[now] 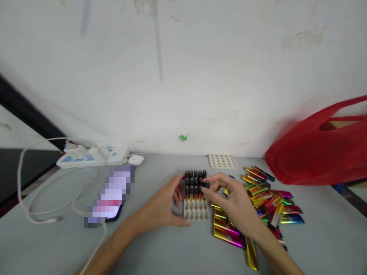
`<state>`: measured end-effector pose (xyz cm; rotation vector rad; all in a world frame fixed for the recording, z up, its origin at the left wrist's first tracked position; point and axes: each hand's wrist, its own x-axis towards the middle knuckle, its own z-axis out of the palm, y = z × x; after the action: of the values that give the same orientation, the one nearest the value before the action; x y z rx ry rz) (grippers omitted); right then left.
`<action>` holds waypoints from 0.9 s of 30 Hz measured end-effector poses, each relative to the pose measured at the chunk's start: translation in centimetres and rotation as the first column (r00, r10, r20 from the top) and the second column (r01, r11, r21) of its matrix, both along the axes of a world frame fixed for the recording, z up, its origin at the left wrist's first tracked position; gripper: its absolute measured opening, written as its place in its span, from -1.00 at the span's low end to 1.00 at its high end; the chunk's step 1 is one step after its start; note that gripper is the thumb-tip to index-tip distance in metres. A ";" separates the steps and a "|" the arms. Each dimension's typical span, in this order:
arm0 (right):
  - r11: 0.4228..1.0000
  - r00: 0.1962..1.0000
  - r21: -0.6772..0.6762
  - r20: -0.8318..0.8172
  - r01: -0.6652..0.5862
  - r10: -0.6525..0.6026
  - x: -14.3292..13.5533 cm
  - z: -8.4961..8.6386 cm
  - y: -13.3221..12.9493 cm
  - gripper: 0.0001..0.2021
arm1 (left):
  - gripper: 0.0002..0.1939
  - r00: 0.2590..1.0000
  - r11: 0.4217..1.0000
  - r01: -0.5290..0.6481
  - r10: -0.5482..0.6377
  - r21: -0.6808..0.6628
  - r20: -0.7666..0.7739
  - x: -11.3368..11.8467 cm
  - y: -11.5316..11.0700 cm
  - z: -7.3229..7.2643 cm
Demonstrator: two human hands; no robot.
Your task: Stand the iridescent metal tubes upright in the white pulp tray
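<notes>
A pale moulded tray [196, 214] lies on the table, its front rows of hollows bare. Several black-topped cylinders that look like batteries [196, 187] stand upright in its rear rows. My left hand [164, 204] grips the tray from the left, with fingers at the far corner and the thumb at the near edge. Between thumb and forefinger, my right hand [229, 196] pinches one black-topped battery [208, 185] at the tray's right side. A loose pile of shiny gold, magenta and green batteries [262, 198] spreads beside and partly beneath my right hand.
Behind the tray, a second pale tray [223, 161] lies near the wall. A red bag [318, 149] stands at the right. On the left are a phone [113, 194], a white power strip [94, 157], a small white case [135, 159] and a looping white cable [20, 168].
</notes>
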<state>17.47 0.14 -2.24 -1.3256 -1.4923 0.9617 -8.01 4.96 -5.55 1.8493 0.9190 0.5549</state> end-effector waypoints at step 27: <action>0.951 0.942 0.307 0.313 0.018 -0.119 1.0 -0.5 -0.1 -0.83 | 0.35 1.000 1.000 0.008 -0.008 -0.001 0.020 0.0 0.1 -0.1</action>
<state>18.48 0.04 -2.78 -1.3457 -1.7492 0.4540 -8.00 5.03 -5.61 1.8425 0.8984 0.5662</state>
